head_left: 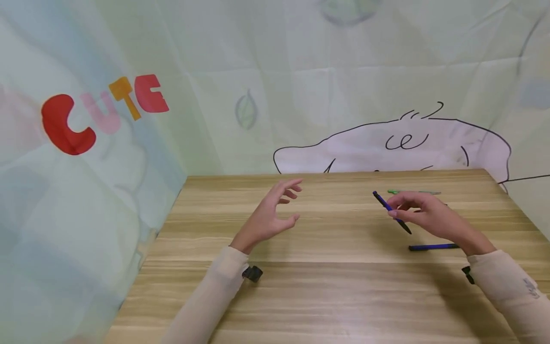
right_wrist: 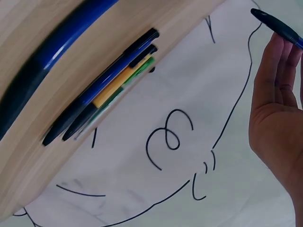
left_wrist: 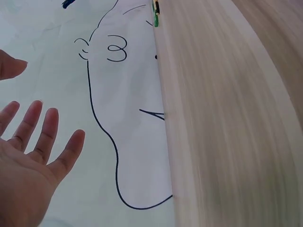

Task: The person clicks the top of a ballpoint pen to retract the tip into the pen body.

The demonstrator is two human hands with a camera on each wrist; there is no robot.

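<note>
My right hand (head_left: 434, 217) pinches a blue pen with black ends (head_left: 395, 213) between thumb and fingers, tilted above the tabletop. In the right wrist view, one black end of this held pen (right_wrist: 279, 26) shows past the fingertips. My left hand (head_left: 268, 215) hovers over the table's left half, thumb apart from the spread fingers, holding nothing. Another blue pen (head_left: 434, 247) lies below the right wrist, partly covered by it. Beyond the right hand lies a green pen (head_left: 414, 192). The right wrist view also shows a yellow pen (right_wrist: 113, 87) lying beside a blue one (right_wrist: 104, 78).
The wood-grain table (head_left: 322, 286) ends at a back edge against a hanging printed cloth (head_left: 301, 95). More of that cloth, with colourful letters (head_left: 68, 124), hangs along the left side. Dark wrist devices (head_left: 252, 274) sit at both sleeves.
</note>
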